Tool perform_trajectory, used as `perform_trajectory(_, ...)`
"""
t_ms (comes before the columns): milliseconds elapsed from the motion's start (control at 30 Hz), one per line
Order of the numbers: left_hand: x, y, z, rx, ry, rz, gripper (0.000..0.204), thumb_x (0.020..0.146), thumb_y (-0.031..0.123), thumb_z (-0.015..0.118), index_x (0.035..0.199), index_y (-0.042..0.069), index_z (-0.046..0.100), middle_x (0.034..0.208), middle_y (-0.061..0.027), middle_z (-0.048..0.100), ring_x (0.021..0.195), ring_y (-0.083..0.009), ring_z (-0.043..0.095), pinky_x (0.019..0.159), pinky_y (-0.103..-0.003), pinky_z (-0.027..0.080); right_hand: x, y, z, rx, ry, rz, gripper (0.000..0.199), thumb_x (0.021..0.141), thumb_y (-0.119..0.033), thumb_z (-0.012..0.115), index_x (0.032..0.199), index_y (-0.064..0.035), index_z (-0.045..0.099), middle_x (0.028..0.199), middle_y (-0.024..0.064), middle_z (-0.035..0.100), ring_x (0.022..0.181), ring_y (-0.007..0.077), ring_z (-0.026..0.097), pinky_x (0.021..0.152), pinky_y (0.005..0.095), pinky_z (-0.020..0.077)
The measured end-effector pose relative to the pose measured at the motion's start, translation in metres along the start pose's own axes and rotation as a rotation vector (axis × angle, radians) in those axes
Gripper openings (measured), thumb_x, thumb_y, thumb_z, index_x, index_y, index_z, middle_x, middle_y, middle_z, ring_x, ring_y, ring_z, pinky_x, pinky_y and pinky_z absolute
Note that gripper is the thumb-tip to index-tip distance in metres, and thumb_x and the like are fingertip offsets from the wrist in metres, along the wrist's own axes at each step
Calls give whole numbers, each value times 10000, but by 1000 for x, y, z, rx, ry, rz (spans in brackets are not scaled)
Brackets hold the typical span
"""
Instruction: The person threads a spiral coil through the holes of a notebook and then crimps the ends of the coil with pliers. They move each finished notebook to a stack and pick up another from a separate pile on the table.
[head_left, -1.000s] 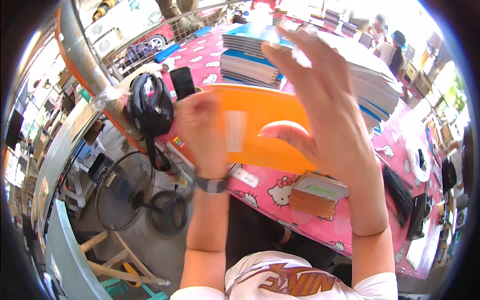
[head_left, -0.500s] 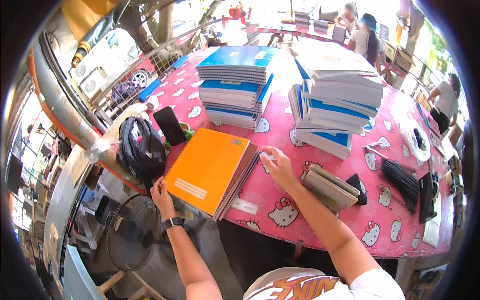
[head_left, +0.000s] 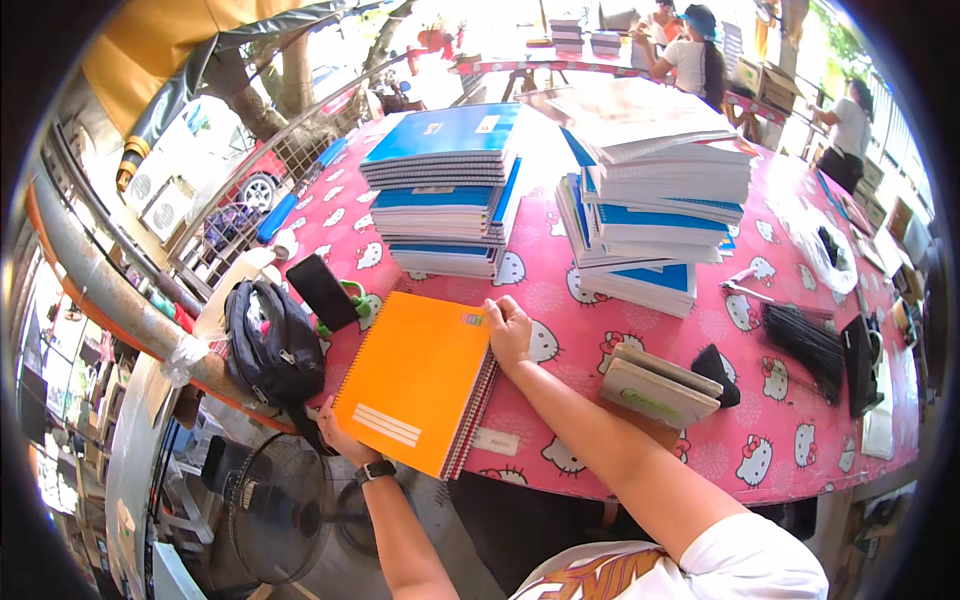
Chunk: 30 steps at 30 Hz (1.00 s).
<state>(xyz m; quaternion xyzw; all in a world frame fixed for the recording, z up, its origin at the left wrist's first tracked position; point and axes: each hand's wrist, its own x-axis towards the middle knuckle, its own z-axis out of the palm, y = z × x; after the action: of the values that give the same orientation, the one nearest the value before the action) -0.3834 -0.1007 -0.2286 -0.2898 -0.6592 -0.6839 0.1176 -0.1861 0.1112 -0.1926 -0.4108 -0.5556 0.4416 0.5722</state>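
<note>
An orange spiral notebook (head_left: 415, 375) lies on top of a small stack of spiral notebooks at the table's near edge. At the stack's upper right corner, my right hand (head_left: 508, 332) is closed, its fingers curled against the edge. My left hand (head_left: 345, 437), with a dark watch on the wrist, grips the lower left corner; some of its fingers are hidden by the notebooks. Close beside the stack are a black pouch (head_left: 272, 340) and a dark phone (head_left: 321, 292) propped on a green holder (head_left: 356, 304). A white label (head_left: 495, 441) lies right of the stack's lower edge.
Two tall piles of blue-covered notebooks, a left pile (head_left: 440, 190) and a right pile (head_left: 660, 215), stand farther back on the pink table (head_left: 545, 400). Thick worn books (head_left: 660, 385) and a black bundle (head_left: 803, 350) lie right. A fan (head_left: 280, 508) stands below left. People work beyond.
The notebook stack is squarer, with the orange cover now over most of the lower ones. My right hand has moved left and curled onto its edge; my left hand has gone farther under the corner.
</note>
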Motion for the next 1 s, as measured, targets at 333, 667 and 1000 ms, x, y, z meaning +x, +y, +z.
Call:
perform_trajectory(333,12,2,-3,315,-231,157,316,886,184,461,1096,-32,557,1109,-126,560,1019,-256,542,899,-348,420,14,-54,-37,-280,-341,-62,435,813,-138,621,1205,-81,442,1205,159,522,1072,346,517,908,430,427)
perform_trajectory(667,9,164,17,-28,87,93,332,864,128,522,1164,-16,517,1141,-125,536,1036,-218,502,908,-333,394,161,-255,-213,-1130,-242,-1023,432,718,-94,693,1136,-98,584,1145,86,593,1100,286,527,901,383,441)
perform_trajectory(1000,-52,305,117,-1157,-816,-747,329,865,150,534,1158,5,502,1101,-75,570,1028,-200,553,878,-354,455,6,-252,-236,-951,-633,-1314,207,726,-120,579,929,-93,607,844,12,589,825,160,561,725,308,463)
